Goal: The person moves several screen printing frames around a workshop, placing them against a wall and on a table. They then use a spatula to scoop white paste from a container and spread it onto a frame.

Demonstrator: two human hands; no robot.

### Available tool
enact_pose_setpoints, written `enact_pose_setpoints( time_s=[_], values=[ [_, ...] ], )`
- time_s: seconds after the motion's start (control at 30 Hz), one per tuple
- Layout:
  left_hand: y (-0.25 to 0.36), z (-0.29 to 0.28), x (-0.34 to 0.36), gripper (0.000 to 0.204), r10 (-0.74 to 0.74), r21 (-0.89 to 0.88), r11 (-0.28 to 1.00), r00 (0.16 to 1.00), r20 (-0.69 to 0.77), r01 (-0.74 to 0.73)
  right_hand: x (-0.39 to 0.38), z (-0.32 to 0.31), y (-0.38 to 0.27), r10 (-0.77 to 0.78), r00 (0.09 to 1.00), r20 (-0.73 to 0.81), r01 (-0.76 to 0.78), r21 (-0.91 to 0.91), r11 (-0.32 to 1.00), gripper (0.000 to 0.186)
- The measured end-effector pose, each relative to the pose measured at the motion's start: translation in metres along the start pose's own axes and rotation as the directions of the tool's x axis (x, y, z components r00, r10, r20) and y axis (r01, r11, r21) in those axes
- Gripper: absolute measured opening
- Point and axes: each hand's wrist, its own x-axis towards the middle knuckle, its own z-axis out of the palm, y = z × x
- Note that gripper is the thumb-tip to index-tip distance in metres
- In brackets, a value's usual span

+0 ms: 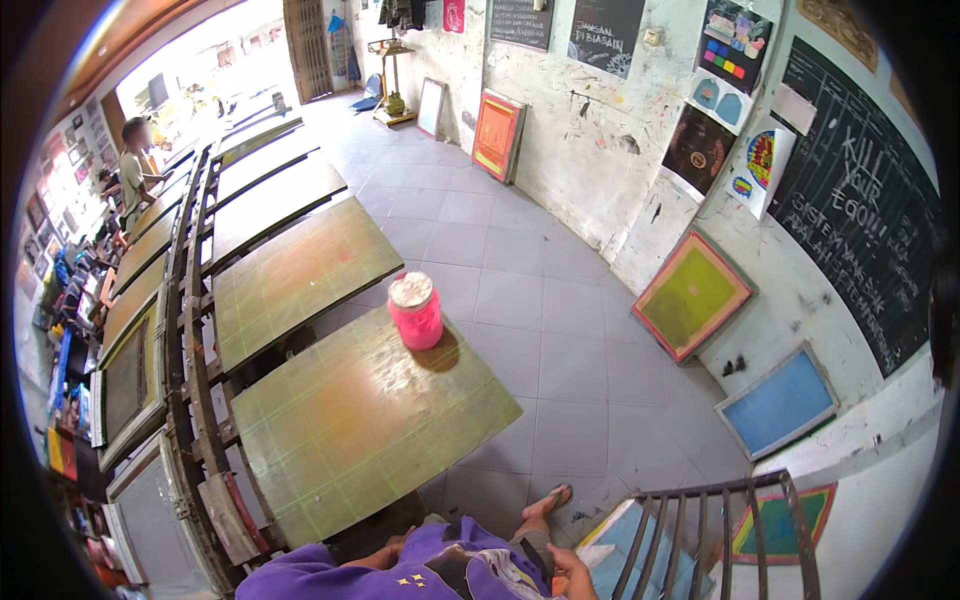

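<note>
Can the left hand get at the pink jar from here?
Probably, with a lean or stretch: the pink jar stands uncovered near the far edge of the green board, and nothing else stands on the board between it and the left hand.

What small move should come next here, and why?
Perhaps slide the pink, pale-topped cylindrical jar inward with the bare left hand: it stands near a far corner of the flat, greenish-brown rectangular board, untouched.
</note>
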Motion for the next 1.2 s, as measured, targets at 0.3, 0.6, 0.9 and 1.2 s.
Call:
enact_pose_setpoints(
  time_s=[0.3,0.6,0.9,1.2],
  values=[
    [0.198,0.012,0.105,0.045,-0.020,-0.160,0.987,0.998,-0.064,0.010,0.107,-0.198,-0.146,0.134,0.981,0.143,-0.108,-0.178,0.978,0.076],
    [0.358,-0.022,0.185,0.046,-0.076,-0.410,0.912,0.976,-0.203,-0.014,0.161,-0.365,-0.395,0.307,0.951,0.033,-0.240,-0.547,0.802,0.077],
    [0.456,-0.125,0.275,0.046,-0.117,-0.582,0.812,0.967,-0.227,-0.038,0.235,-0.328,-0.713,0.038,0.994,0.100,0.028,-0.588,0.808,0.064],
    [0.549,-0.331,0.324,0.052,-0.277,-0.833,0.540,0.910,-0.308,-0.118,0.288,-0.311,-0.927,-0.073,0.975,0.209,0.132,-0.284,0.950,0.060]
  ],
)
